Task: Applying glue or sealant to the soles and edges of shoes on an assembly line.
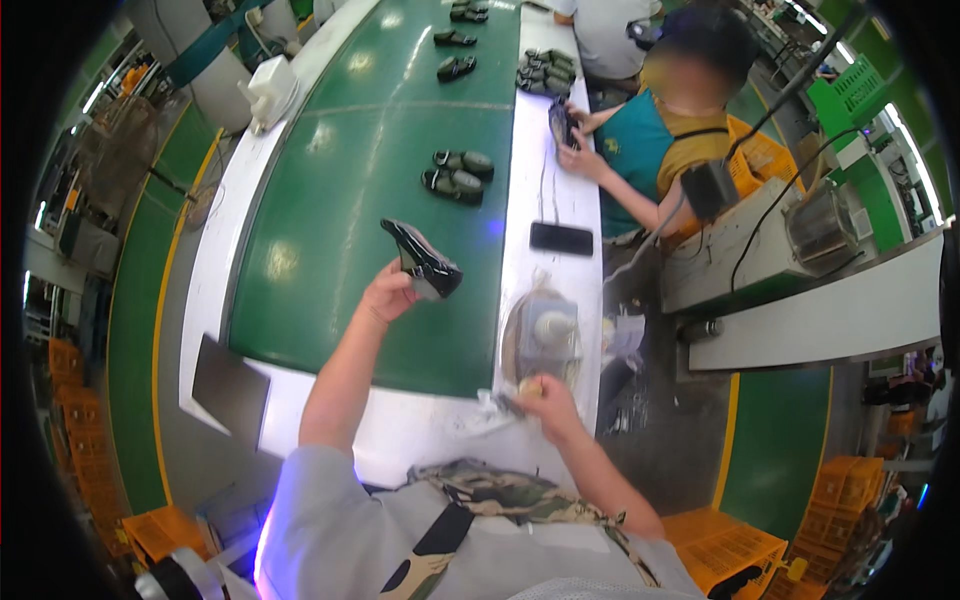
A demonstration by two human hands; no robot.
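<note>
My left hand (388,292) is closed around a glossy black shoe (432,266), held up over the green conveyor belt (330,200). Low on the right, my right hand (548,406) is closed at the white table edge, its fingers around something small, yellowish and partly dark that I cannot make out. Just beyond that hand sits a clear, boxy container (547,345) with a white round-topped piece in it. Crumpled whitish material (485,412) lies beside my right fingers. A pair of black shoes (453,184) rests on the belt ahead of my left hand.
More dark shoes (456,68) lie farther up the belt, and several (546,72) stand on the right ledge. A black phone (561,238) lies there too. On the right, a co-worker (640,140) handles another shoe (563,122). Orange crates (725,545) stand at lower right.
</note>
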